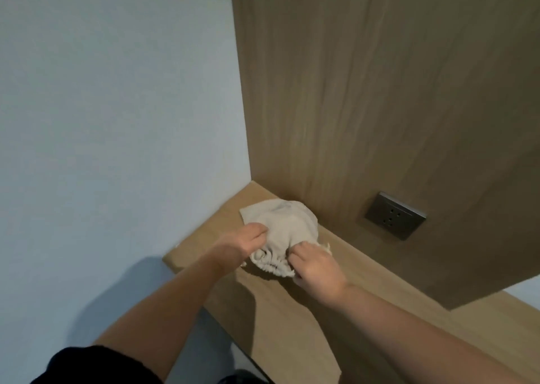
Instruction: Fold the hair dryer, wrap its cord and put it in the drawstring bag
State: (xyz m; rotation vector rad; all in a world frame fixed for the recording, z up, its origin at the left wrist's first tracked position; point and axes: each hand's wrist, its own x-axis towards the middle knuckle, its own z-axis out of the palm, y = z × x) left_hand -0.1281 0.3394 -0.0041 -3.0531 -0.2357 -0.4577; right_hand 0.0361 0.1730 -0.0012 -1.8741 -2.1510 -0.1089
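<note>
**Inspection: both hands on the bag mouth, bag lying on the shelf**

1. Task item. I see the drawstring bag, pale beige cloth, lying on the wooden shelf just below frame centre, towards 6 o'clock. Its body is rounded and domed. One flat corner points to 10 o'clock, and the gathered, puckered mouth is at the 6 o'clock end, nearest the person. The far side of the bag sits close against the wood panel that rises behind the shelf.

2. Hair dryer. It is hidden from me, and I cannot confirm from this view what fills the bag.

3. Left hand. It is on the bag's 8 o'clock flank. The fingers are curled into the cloth and grip a fold of it beside the mouth.

4. Right hand. It is on the bag's 5 o'clock side, back of the hand towards the camera. The fingers are curled under and clamp the gathered mouth. A small pale tuft shows at 1 o'clock of the knuckles; I cannot tell whether it is cloth or cord.

5. Surroundings. A grey wall socket is set in the panel at 3 o'clock of the bag, well apart from it. A plain light wall fills the frame from 7 to 11 o'clock. A black sleeve covers the upper left arm at the 7 o'clock edge.
</note>
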